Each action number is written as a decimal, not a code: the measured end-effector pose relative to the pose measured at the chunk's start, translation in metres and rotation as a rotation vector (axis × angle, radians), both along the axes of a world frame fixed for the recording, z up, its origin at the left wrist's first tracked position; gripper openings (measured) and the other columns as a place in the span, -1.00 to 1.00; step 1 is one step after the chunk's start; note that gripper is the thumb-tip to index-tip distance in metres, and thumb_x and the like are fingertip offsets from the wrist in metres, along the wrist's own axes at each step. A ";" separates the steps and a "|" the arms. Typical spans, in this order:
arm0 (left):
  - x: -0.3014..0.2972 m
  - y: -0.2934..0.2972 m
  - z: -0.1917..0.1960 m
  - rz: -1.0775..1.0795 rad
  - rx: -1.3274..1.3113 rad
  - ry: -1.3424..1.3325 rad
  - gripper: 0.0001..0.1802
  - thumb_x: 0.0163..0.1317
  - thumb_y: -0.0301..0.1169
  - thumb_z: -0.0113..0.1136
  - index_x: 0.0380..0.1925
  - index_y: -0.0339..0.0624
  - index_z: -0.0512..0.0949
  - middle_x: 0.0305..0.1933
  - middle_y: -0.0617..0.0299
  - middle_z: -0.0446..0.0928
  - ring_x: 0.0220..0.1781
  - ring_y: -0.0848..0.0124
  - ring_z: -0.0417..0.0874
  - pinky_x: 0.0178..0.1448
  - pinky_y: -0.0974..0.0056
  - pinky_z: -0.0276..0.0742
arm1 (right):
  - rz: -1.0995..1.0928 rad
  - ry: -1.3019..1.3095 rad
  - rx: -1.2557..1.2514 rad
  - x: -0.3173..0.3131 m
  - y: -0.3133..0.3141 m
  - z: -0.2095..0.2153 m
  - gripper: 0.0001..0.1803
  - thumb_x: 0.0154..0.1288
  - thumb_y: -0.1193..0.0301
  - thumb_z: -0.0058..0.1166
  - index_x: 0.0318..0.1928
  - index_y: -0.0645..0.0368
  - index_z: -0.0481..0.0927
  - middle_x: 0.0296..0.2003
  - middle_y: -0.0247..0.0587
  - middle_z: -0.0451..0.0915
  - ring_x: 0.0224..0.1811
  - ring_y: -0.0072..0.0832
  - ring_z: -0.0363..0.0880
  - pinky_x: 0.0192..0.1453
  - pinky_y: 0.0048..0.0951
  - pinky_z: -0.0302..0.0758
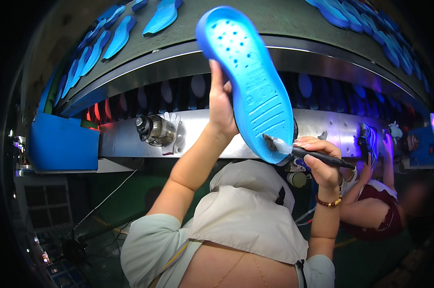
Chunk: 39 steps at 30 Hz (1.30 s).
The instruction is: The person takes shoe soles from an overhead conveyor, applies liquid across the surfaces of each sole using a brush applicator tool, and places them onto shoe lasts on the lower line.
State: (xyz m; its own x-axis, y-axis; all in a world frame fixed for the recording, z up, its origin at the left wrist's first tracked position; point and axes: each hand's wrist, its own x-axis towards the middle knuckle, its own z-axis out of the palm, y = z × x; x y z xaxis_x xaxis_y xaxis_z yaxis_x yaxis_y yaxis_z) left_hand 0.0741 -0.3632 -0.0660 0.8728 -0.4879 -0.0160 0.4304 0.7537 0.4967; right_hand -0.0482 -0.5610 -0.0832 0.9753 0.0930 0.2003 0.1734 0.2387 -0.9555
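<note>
A bright blue shoe sole (261, 96) is held up lengthwise before me, its cupped inner face with small holes and raised ridges turned to me. My left hand (222, 110) grips it by the left edge, thumb along the rim and the other fingers hidden behind. In my right hand (324, 165) is a brush (317, 156) with a black handle and a pale wrapped neck. Its dark bristles lie over the sole's lower end; touching or just above, I cannot tell.
Several blue soles (120, 37) lie on the dark green conveyor belt (198, 24) beyond a metal rail. A steel ledge (202, 139) carries a clear jug with a dark lid (154, 130). At the right a co-worker (370, 206) handles a strapped blue item.
</note>
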 end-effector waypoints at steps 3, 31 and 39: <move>-0.026 -0.013 -0.012 -0.034 -0.304 -0.082 -0.25 0.25 0.10 -0.39 0.17 -0.37 0.11 0.17 -0.12 0.25 0.14 0.07 0.38 0.25 0.03 0.25 | -0.115 0.178 0.304 -0.002 0.024 0.006 -0.80 0.04 0.64 0.03 -0.25 0.41 0.49 -0.19 0.10 0.53 -0.08 -0.27 0.51 0.10 -0.34 0.37; -0.002 -0.005 -0.021 -0.288 -0.317 0.168 -0.50 0.26 -0.13 -0.21 0.02 -0.29 0.37 0.02 -0.03 0.44 -0.02 0.14 0.52 0.10 0.05 0.40 | 0.289 -0.296 -0.506 0.010 0.033 0.049 -0.79 -0.14 0.60 0.20 -0.37 0.26 0.57 -0.37 -0.10 0.60 -0.27 -0.26 0.59 -0.14 -0.40 0.50; 0.004 -0.003 -0.012 -0.809 0.428 0.134 -0.39 0.13 -0.15 0.08 0.10 -0.29 0.28 -0.01 -0.04 0.39 -0.06 0.33 0.49 -0.01 0.29 0.45 | 0.472 -0.294 -0.897 0.023 0.004 0.058 -0.78 -0.09 0.58 0.20 -0.32 0.20 0.59 -0.28 -0.11 0.61 -0.30 -0.37 0.62 -0.19 -0.54 0.51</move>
